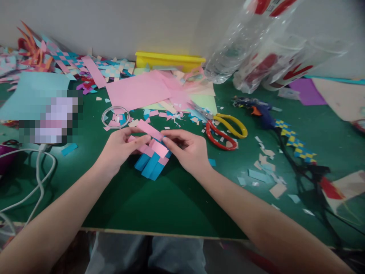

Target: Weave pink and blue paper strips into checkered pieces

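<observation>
Between my two hands is a small weave of paper strips [152, 163], blue strips crossed by pink ones, held just over the green table. My left hand [125, 146] pinches its left side, thumb on top and fingers behind. My right hand [189, 146] grips the upper right side between thumb and forefinger. A pink paper strip [150, 129] spans from one hand's fingertips to the other along the top of the weave. The blue ends hang free toward me. Fingers hide part of the weave's edges.
Scissors [225, 129] with red and yellow handles lie right of my hands. A clear ring [115, 117], pink paper sheets [137, 91] and scraps are behind. A glue gun [262, 114] with its cord lies right, a phone [57, 120] on a white cable left, bagged cups [285, 62] at back.
</observation>
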Demonstrator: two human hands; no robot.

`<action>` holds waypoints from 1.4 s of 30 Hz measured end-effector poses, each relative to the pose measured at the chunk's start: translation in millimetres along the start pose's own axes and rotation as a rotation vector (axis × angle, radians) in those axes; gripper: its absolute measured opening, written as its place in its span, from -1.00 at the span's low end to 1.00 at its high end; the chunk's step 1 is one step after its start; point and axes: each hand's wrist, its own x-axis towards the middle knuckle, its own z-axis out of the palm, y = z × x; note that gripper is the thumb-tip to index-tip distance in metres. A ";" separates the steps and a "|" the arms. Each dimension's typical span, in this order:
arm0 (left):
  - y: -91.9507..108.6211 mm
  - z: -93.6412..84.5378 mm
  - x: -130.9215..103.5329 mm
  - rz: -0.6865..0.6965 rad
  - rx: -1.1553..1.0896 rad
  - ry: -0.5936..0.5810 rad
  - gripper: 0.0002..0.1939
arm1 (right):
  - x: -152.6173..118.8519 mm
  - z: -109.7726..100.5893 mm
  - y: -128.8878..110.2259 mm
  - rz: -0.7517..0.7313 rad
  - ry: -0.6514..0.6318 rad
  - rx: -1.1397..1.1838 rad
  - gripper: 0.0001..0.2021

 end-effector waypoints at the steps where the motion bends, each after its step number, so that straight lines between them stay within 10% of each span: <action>1: -0.8 -0.6 0.3 0.000 0.011 -0.007 -0.64 | -0.2 0.0 0.0 -0.001 0.010 -0.006 -0.84; 27: 7.7 1.0 -5.2 0.123 0.380 -0.016 -0.74 | -3.0 -1.0 -7.9 0.112 -0.272 -0.038 -0.70; 42: 7.8 4.2 -3.2 0.045 0.060 -0.044 -0.44 | 3.2 0.8 9.4 0.189 0.193 0.299 -0.76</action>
